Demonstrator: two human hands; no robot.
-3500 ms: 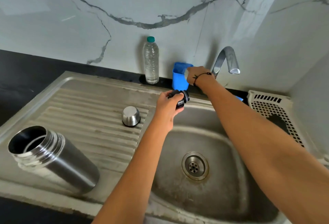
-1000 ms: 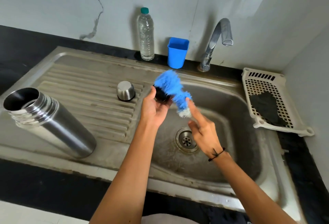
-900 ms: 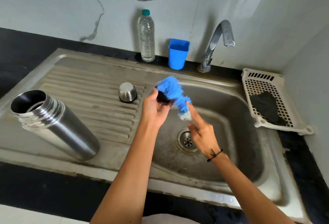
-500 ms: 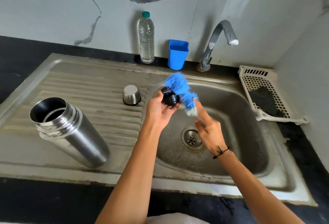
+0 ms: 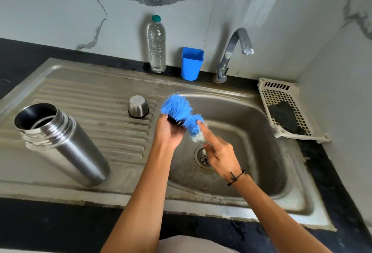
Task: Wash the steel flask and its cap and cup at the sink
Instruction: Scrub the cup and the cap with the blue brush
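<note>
The open steel flask (image 5: 60,144) stands on the ribbed drainboard at the left, mouth up. Its steel cup (image 5: 138,106) sits upside down on the drainboard next to the basin. My left hand (image 5: 170,132) grips the black cap (image 5: 174,121) over the basin; the cap is mostly hidden by my fingers and the brush. My right hand (image 5: 218,152) holds a fluffy blue brush (image 5: 182,113) with a white tip, forefinger stretched along it, and its bristles press on the cap.
The sink basin (image 5: 251,132) with its drain (image 5: 203,157) lies under my hands. At the back stand a water bottle (image 5: 156,44), a blue plastic cup (image 5: 191,63) and the tap (image 5: 233,51), not running. A white basket (image 5: 281,99) with a dark scrubber sits at the right.
3.5 s ago my right hand reached into the blue cup; it now holds the blue brush against the cap. Over the last second the brush rubs over the cap.
</note>
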